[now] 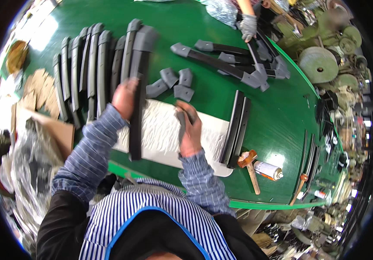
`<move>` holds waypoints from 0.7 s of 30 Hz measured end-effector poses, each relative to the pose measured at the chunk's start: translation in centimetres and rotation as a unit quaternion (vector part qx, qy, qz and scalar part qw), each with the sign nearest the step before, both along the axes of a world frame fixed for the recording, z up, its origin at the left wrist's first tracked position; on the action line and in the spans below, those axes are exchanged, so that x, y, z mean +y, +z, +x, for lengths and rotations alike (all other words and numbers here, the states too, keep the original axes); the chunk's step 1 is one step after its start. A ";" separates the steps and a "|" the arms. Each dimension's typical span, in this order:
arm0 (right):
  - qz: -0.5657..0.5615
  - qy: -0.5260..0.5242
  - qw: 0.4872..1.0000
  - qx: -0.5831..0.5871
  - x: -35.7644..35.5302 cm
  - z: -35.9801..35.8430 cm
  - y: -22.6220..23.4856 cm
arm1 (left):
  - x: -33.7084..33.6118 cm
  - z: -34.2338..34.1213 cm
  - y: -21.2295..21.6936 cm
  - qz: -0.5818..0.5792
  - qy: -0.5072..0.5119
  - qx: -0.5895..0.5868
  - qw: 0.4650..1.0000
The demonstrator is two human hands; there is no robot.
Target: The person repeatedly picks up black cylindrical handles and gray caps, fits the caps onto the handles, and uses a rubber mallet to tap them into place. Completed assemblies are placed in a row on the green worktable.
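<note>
My left hand (126,99) is wrapped round a long black bar (137,117), which stands up and down over the left part of a white, ripple-textured board (165,125). A grey corner piece (145,40), a little blurred, caps the bar's far end. In my right hand (191,134), above the middle of the board, is a dark grey piece (181,123); it resembles the loose corner pieces, though the fingers partly hide it. Beyond the board lie several grey corner pieces (168,77). Two black bars (237,130) rest side by side on the board's right end.
A row of capped bars (92,65) lies at left. A mallet (251,173) and a spray can (268,170) lie to the right, with a second hammer (299,189) farther over. At far right, a co-worker's gloved hand (248,28) grips a bar near joined bars (217,65) on the green table (277,125).
</note>
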State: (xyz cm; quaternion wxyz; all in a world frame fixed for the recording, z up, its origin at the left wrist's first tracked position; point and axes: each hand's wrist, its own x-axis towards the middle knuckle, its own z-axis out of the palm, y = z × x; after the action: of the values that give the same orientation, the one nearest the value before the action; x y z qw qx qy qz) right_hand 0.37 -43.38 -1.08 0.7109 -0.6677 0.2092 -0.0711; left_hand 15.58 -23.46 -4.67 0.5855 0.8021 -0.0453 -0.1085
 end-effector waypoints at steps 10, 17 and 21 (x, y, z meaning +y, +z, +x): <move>-0.597 -0.112 0.714 0.347 -14.5 -6.2 -10.2 | 4.9 18.8 -9.2 0.469 0.129 -0.251 0.837; -0.376 -0.144 0.893 0.199 -10.6 -4.5 -5.9 | -2.8 -0.9 -0.7 0.081 -0.074 -0.218 0.970; -0.271 0.081 0.958 -0.040 -2.4 -5.7 -2.2 | -6.7 -11.6 0.1 -0.308 -0.070 0.242 0.917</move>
State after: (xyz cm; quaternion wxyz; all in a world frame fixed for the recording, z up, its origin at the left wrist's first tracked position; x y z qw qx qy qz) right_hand -5.33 -45.83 -3.31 0.5140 -0.8469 0.0987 -0.0935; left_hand 3.94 -30.20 -4.59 0.7877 0.5261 0.0105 -0.3205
